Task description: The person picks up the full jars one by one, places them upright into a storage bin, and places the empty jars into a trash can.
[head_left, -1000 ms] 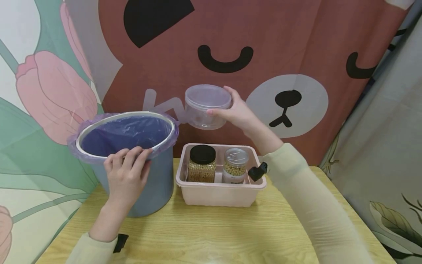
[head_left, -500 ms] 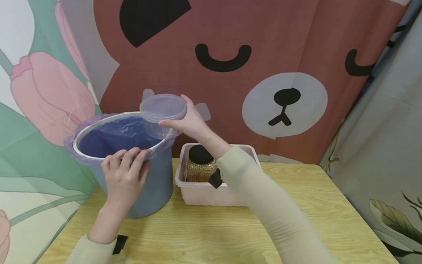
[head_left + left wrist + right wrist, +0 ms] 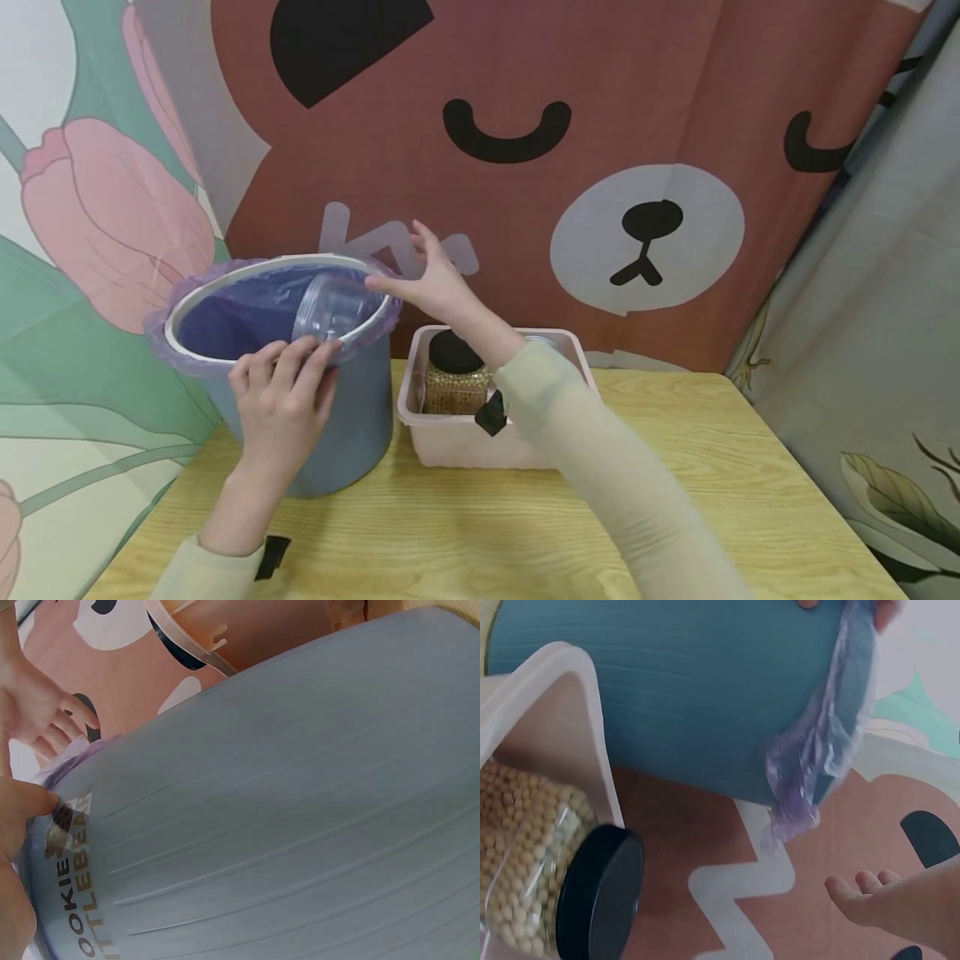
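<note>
My left hand (image 3: 281,396) grips the near rim of a blue-grey trash bin (image 3: 352,437), fingers over the edge. In the left wrist view the thumb (image 3: 26,806) presses the bin's outer wall beside printed lettering. A purple plastic liner (image 3: 161,346) is folded over the bin's white ring. Just inside the opening, a clear round plastic container (image 3: 337,304) lies tilted, its lower part hidden by the rim and my left fingers. Above the bin's right edge, my right hand (image 3: 435,283) is spread with nothing in its grasp.
Right of the bin, a pink basket (image 3: 472,442) stands on the wooden table (image 3: 465,533). It holds a black-lidded jar of pale beans (image 3: 456,383); a second jar is mostly hidden by my right forearm. A curtain with a bear print (image 3: 510,250) hangs behind.
My right hand carried the clear container left from above the basket to the bin and let it go; it now lies tipped inside the opening. My left hand stayed on the rim.
</note>
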The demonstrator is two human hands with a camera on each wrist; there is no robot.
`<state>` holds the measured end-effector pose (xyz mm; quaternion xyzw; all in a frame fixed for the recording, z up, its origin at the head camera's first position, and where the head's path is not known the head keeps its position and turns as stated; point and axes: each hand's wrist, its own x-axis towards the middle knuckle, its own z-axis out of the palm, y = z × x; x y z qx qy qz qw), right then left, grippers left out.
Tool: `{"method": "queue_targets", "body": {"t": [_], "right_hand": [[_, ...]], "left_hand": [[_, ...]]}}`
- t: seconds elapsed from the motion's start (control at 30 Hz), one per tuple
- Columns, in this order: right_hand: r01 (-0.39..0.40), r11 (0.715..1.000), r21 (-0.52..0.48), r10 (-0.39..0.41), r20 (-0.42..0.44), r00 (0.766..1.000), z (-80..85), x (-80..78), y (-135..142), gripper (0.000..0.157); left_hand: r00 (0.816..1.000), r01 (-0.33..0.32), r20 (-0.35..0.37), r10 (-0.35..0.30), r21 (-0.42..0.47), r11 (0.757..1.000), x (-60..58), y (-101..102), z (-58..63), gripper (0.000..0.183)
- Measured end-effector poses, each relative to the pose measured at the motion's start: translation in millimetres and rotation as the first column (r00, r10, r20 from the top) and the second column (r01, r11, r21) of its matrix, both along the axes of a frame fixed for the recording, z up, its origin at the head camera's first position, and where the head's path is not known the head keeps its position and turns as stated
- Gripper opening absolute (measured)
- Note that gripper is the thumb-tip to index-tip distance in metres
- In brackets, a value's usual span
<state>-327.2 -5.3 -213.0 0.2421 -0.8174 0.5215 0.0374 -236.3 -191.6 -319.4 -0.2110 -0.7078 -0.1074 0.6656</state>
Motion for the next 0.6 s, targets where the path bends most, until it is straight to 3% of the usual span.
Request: {"method": "queue_targets", "body": {"t": [0.33, 0.6], "right_hand": [[-0.018, 1.000, -0.002, 0.018, -0.110, 0.994, 11.6, 11.7, 47, 0.091], [0.029, 0.999, 0.016, -0.026, -0.154, 0.988, 18.1, 20.8, 96, 0.082]], "left_hand": [[1.000, 0.005, 0.016, -0.005, 0.002, 1.000, -1.5, -3, 2.7, 0.027], [0.991, 0.011, 0.131, -0.005, -0.045, 0.999, 4.8, -11, 14.1, 0.023]]}}
